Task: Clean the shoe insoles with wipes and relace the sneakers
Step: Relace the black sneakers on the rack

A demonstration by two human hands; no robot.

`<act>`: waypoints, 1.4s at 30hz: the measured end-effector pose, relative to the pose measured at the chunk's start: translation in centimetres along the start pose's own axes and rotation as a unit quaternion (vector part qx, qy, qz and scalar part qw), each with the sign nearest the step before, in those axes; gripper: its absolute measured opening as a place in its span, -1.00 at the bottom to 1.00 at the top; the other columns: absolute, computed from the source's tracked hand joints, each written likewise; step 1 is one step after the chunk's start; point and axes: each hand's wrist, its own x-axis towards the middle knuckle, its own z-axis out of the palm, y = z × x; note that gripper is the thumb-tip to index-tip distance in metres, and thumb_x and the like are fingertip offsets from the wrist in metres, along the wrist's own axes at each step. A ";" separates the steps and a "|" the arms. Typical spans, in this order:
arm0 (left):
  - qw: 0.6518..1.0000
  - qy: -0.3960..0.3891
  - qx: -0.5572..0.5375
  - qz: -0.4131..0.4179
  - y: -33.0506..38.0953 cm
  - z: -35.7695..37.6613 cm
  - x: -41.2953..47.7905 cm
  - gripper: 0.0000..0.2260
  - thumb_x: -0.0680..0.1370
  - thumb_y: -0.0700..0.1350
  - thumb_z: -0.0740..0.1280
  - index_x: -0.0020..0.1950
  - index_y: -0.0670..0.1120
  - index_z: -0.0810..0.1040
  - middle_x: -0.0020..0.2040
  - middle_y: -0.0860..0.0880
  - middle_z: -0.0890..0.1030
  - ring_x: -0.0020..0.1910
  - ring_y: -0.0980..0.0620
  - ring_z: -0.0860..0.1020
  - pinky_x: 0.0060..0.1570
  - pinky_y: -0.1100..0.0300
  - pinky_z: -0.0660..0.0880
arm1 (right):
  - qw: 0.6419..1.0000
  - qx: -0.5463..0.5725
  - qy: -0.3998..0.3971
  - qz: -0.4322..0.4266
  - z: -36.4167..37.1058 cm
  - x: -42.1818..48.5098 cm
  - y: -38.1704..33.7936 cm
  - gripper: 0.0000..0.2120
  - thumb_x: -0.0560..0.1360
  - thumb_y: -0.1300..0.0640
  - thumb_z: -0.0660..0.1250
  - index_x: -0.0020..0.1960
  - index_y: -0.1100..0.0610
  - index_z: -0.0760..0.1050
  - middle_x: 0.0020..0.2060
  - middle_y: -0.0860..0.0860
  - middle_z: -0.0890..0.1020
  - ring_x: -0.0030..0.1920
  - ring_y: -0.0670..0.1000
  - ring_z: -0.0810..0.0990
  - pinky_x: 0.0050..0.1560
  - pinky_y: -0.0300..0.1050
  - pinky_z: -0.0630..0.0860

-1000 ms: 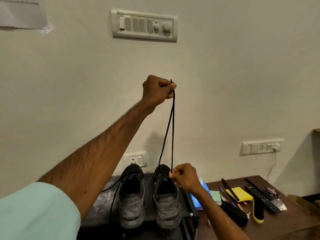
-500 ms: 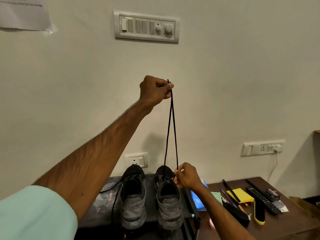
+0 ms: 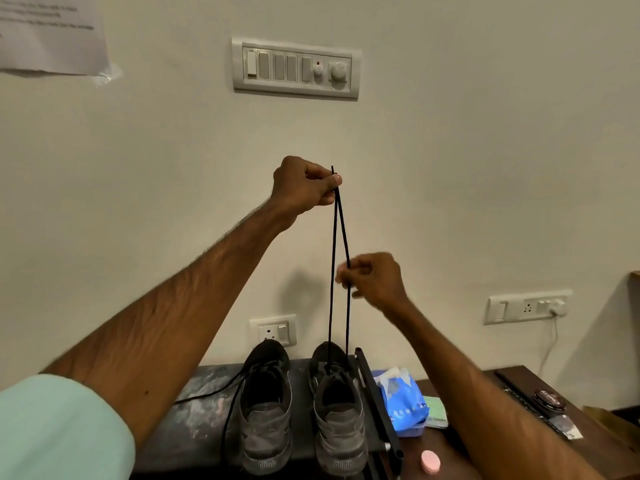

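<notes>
Biggest thing first: the dark tabletop (image 3: 201,403) against the wall, with both grey sneakers parked on it, toes to the wall and heels toward the camera. The left sneaker (image 3: 265,417) has its lace trailing off loose across the surface. The right sneaker (image 3: 341,424) is the one being worked on.

The black lace (image 3: 331,306) comes out of the eyelets near the toe of the right sneaker and runs basically straight up as two strands, so its long axis is vertical, right above the shoe. The strands sit a bit apart at the bottom and meet at the top.

The left hand (image 3: 304,185) is way up there, pinching both lace ends together between thumb and fingers, with the tips poking out just above the pinch. The right hand (image 3: 370,278) is roughly halfway down and looks to be pinching the right-side strand. It's a bit blurry, so I can't say how tight the grip is.

My guess is that this is the even-up-the-ends step, before the crossing starts. The right hand is the nearer one to the eyelets, so any threading goes straight down from it. The pack of wipes (image 3: 401,400) sits just right of the shoe.
</notes>
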 end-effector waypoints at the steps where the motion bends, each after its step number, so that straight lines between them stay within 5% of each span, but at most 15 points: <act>1: 1.000 -0.004 0.004 0.000 0.1 -0.1 0.1 -0.84 0.48 -0.15 0.55 -0.02 -0.21 0.72 -0.16 -0.11 0.72 -0.26 0.01 0.71 -0.05 0.12 0.68 | 1.000 0.020 0.016 -0.018 -0.6 0.9 -1.9 -0.95 0.51 0.23 0.47 -0.11 0.20 0.71 -0.28 0.05 0.74 -0.26 0.03 0.72 -0.29 -0.15 0.64; 8: 0.998 -0.023 0.047 0.031 0.7 -0.3 0.3 -0.85 0.48 -0.12 0.55 -0.03 -0.18 0.73 -0.21 -0.09 0.73 -0.24 0.00 0.72 -0.10 0.12 0.68 | 0.992 0.032 0.059 -0.107 -3.2 5.1 -10.2 -0.93 0.50 0.25 0.48 -0.12 0.25 0.72 -0.32 0.14 0.72 -0.26 0.10 0.74 -0.22 -0.07 0.69; 24: 0.996 -0.053 0.065 0.027 2.1 -1.1 0.6 -0.84 0.48 -0.18 0.55 -0.01 -0.24 0.71 -0.21 -0.17 0.72 -0.26 -0.08 0.73 -0.09 0.07 0.68 | 0.984 -0.055 0.059 -0.159 -3.5 6.3 -10.7 -0.87 0.55 0.26 0.41 -0.10 0.25 0.73 -0.30 0.11 0.73 -0.27 0.04 0.74 -0.12 0.09 0.71; 34: 0.983 -0.037 0.149 0.101 2.6 -0.3 0.5 -0.90 0.52 -0.20 0.49 -0.02 -0.20 0.74 -0.21 -0.08 0.72 -0.32 -0.01 0.71 -0.21 0.18 0.67 | 0.994 0.082 0.031 -0.071 -4.4 5.7 -10.2 -0.88 0.57 0.23 0.43 0.02 0.27 0.70 -0.15 0.14 0.75 -0.18 0.10 0.76 -0.01 0.08 0.70; 38: 0.976 -0.046 0.181 0.115 3.5 -0.2 0.7 -0.90 0.49 -0.20 0.52 -0.02 -0.19 0.74 -0.24 -0.03 0.69 -0.35 0.10 0.67 -0.28 0.32 0.62 | 0.994 0.076 0.020 -0.073 -4.6 5.7 -10.2 -0.87 0.57 0.22 0.43 0.03 0.27 0.70 -0.13 0.12 0.75 -0.16 0.06 0.76 -0.01 0.05 0.70; 42: 0.977 -0.070 0.170 0.107 4.0 -0.5 0.9 -0.87 0.47 -0.20 0.54 -0.01 -0.19 0.75 -0.18 -0.10 0.72 -0.28 0.04 0.70 -0.22 0.25 0.65 | 0.994 0.075 -0.003 -0.085 -5.2 5.7 -10.0 -0.84 0.58 0.20 0.42 0.06 0.28 0.69 -0.10 0.14 0.75 -0.12 0.06 0.76 -0.01 0.03 0.70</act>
